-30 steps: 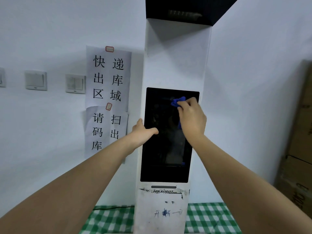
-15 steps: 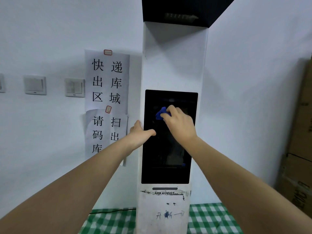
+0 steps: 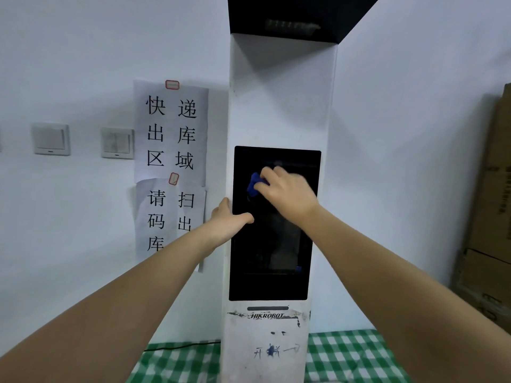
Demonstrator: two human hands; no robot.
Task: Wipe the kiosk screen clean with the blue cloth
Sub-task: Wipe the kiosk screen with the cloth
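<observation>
White kiosk [image 3: 279, 106] stands on green-checked tablecloth [image 3: 345, 355] against white wall [image 3: 69, 51].

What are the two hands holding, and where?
Right hand holds the bunched blue cloth under its fingers; left hand grips the kiosk's left edge.

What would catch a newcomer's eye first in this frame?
The tall white kiosk at centre, its black screen dark. On the screen's upper left, the right hand presses a bunched blue cloth to the glass, while the left hand grips the kiosk's left edge, thumb lying on the screen. Left of it, paper signs with large Chinese characters hang on the wall.
</observation>
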